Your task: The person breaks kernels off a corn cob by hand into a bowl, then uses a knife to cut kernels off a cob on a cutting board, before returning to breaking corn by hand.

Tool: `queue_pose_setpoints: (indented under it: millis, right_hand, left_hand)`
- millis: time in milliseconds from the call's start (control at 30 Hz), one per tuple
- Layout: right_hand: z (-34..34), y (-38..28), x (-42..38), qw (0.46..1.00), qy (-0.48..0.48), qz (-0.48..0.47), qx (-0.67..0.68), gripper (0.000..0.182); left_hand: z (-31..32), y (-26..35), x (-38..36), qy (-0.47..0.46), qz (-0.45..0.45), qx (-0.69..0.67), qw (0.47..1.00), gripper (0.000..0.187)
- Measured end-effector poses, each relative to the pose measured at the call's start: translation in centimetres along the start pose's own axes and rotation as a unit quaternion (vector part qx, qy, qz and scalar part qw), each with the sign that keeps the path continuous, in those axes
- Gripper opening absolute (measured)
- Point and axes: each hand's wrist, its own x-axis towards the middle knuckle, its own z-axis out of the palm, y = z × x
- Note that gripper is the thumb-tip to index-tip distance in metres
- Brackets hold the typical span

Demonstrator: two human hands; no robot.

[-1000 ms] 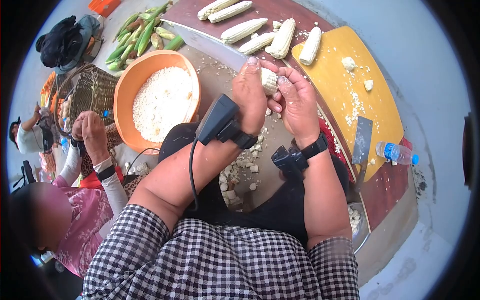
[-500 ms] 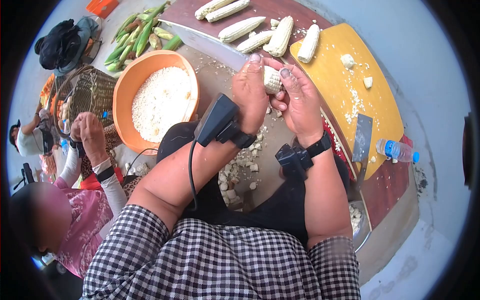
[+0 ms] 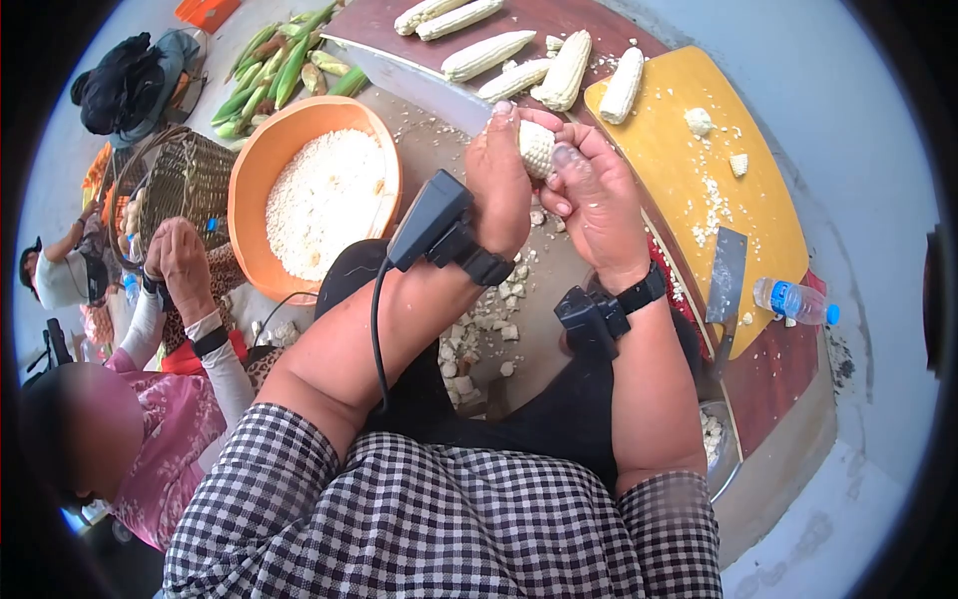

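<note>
A short piece of white corn cob (image 3: 537, 146) is between my two hands, its rows of kernels showing. My left hand (image 3: 499, 180) is closed round its left side, thumb up. On the other side, my right hand (image 3: 597, 195) has curled fingers and its thumb against the kernels. Below the hands, broken cob pieces (image 3: 484, 339) are scattered on the floor. Several whole peeled corn cobs (image 3: 565, 72) lie just beyond on the dark red table (image 3: 773, 384). To the left stands an orange basin (image 3: 387, 190) holding loose white kernels (image 3: 321, 200).
A yellow cutting board (image 3: 768, 200) carries a cleaver (image 3: 726, 275), crumbs and two cob chunks. Beside it lies a water bottle (image 3: 795, 301). Green-husked corn (image 3: 289, 70) is piled at the back left, near a wicker basket (image 3: 180, 190). A co-worker in a pink top (image 3: 175, 439) sits close on my left.
The corn piece has turned slightly between my hands, and my right thumb has shifted a little on it. The whole view has moved slightly; the surrounding things stay in place.
</note>
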Motion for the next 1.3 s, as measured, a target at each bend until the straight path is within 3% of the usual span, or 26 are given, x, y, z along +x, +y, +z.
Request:
queue_pose_setpoints:
  millis: [433, 733, 933, 1100, 1300]
  right_hand:
    - [-0.7, 0.1, 0.2, 0.998, 0.005, 0.037, 0.06, 0.013]
    - [-0.7, 0.1, 0.1, 0.996, 0.016, 0.049, 0.076, 0.017]
    - [0.4, -0.5, -0.2, 0.999, 0.01, 0.018, 0.032, 0.017]
    - [-0.7, -0.7, -0.2, 1.0, -0.003, 0.001, -0.022, 0.017]
    - [-0.2, -1.3, -0.3, 1.0, 0.027, 0.015, 0.006, 0.017]
  left_hand:
    - [0.1, 0.0, 0.0, 0.027, 0.017, 0.004, 0.999, 0.039]
    - [-0.2, 0.1, 0.2, 0.019, -0.018, 0.022, 0.999, 0.04]
    - [-0.9, 0.6, 0.7, -0.031, -0.095, -0.089, 0.991, 0.036]
    - [-0.7, 0.7, 0.9, -0.032, -0.069, -0.011, 0.997, 0.034]
    - [-0.5, 0.6, 0.6, -0.064, -0.003, 0.081, 0.995, 0.037]
